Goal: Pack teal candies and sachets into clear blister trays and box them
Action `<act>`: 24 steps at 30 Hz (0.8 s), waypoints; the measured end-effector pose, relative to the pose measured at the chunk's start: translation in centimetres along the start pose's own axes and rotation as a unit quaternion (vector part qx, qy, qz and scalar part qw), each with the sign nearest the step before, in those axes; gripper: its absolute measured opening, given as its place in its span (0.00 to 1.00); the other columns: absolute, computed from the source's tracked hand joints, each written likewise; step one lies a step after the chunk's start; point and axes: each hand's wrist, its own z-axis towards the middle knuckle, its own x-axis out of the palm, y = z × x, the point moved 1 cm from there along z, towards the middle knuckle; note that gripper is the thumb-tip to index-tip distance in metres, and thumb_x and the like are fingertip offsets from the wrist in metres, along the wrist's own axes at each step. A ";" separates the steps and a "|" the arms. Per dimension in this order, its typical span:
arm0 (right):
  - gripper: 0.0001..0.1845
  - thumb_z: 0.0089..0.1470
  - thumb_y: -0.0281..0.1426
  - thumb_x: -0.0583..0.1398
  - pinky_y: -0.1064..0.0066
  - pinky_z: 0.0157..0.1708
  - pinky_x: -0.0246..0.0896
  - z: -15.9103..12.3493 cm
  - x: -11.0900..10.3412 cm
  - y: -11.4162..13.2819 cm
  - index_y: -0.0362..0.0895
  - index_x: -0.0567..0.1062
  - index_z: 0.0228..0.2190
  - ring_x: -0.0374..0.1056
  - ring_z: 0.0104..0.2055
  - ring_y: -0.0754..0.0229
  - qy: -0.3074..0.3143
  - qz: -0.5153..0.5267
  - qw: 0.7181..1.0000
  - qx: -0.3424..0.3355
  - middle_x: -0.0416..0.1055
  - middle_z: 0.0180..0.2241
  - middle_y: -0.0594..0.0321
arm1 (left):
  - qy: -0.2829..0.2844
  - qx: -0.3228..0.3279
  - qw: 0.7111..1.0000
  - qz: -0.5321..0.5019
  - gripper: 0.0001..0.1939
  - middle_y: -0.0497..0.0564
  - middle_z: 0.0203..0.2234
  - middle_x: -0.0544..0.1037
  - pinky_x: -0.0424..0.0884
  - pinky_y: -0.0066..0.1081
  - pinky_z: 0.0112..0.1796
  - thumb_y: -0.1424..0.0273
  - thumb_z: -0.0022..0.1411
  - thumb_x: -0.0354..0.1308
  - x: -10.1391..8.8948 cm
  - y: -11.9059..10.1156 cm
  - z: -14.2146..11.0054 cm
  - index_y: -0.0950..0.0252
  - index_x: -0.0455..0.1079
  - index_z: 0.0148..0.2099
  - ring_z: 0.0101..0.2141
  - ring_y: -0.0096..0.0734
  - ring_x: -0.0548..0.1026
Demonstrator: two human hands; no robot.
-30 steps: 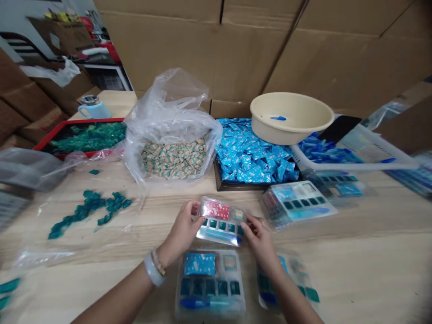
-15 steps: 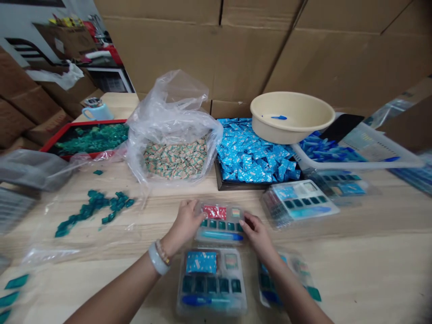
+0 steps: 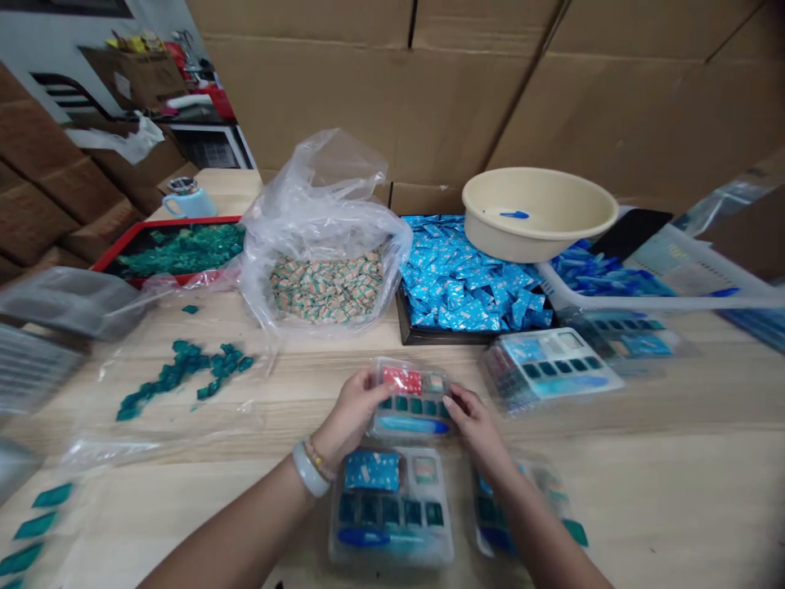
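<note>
Okay, so holding the clear pack (image 3: 410, 411) by its left and right edges, just in front of the black tray (image 3: 466, 336). Grasping the left edge with the fingers of the left hand (image 3: 356, 411), pinching the right edge with those of the right hand (image 3: 473, 419). Can't tell if lifted or resting on the desk (image 3: 650, 491), tbh.

Best to keep it level, grip only the rim and go easy on the squeeze, since probably thin and bendy. Also worth watching the red packet (image 3: 402, 379) and blue stick (image 3: 410, 424) inside for shifting.

Now containers, all placed from that black tray. Heaped with blue packets (image 3: 478, 282) itself. Just left of it, a plastic bag (image 3: 343, 214) full of small tan pieces (image 3: 325, 286). Farther left, a red-rimmed tray (image 3: 118, 243) of green pieces (image 3: 184, 248). Over its right rear part, a cream basin (image 3: 515, 244) with some small blue item (image 3: 513, 214). To its right, a white basket (image 3: 675, 302) of blue sticks (image 3: 604, 274). Near its front right corner, stacked filled packs (image 3: 555, 366).
</note>
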 end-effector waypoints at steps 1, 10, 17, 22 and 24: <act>0.23 0.37 0.44 0.61 0.61 0.40 0.60 -0.1 -0.2 0.4 0.43 0.73 0.34 0.65 0.39 0.53 -0.006 0.009 1.000 0.011 0.71 0.36 0.56 | 0.039 -0.025 0.998 -0.030 0.18 0.55 0.34 0.74 0.66 0.31 0.38 0.70 0.44 0.60 0.0 0.0 0.1 0.71 0.67 0.40 0.34 0.33 0.72; 0.19 0.50 0.44 0.51 0.65 0.37 0.63 2.4 -1.0 8.5 0.44 0.73 0.34 0.67 0.40 0.55 0.166 0.280 0.927 0.185 0.73 0.33 0.59 | 0.158 -0.131 0.969 -0.138 0.15 0.56 0.32 0.76 0.68 0.35 0.38 0.73 0.49 0.57 -0.2 -2.6 2.7 0.72 0.67 0.41 0.33 0.34 0.74; 0.10 0.50 0.31 0.52 0.73 0.36 0.63 5.4 -0.4 12.0 0.44 0.72 0.32 0.68 0.36 0.63 0.185 0.314 0.923 0.122 0.73 0.33 0.64 | 0.100 -0.113 0.980 -0.131 0.09 0.53 0.29 0.76 0.68 0.34 0.38 0.77 0.51 0.53 0.0 -6.7 4.2 0.71 0.68 0.38 0.30 0.31 0.73; 0.09 0.46 0.31 0.55 0.70 0.33 0.65 3.7 -1.1 9.4 0.43 0.72 0.31 0.69 0.32 0.62 0.176 0.230 0.948 0.131 0.73 0.32 0.61 | 0.052 -0.048 0.994 -0.085 0.07 0.52 0.32 0.75 0.67 0.32 0.40 0.74 0.50 0.56 -3.2 -6.8 -0.1 0.69 0.68 0.34 0.34 0.30 0.72; 0.08 0.42 0.29 0.57 0.68 0.32 0.65 2.8 -1.6 7.9 0.43 0.72 0.29 0.69 0.30 0.61 0.158 0.220 0.950 0.155 0.73 0.31 0.59 | 0.026 -0.038 0.997 -0.054 0.09 0.52 0.33 0.75 0.67 0.31 0.38 0.71 0.49 0.57 -4.6 -5.8 -3.0 0.68 0.68 0.35 0.34 0.31 0.72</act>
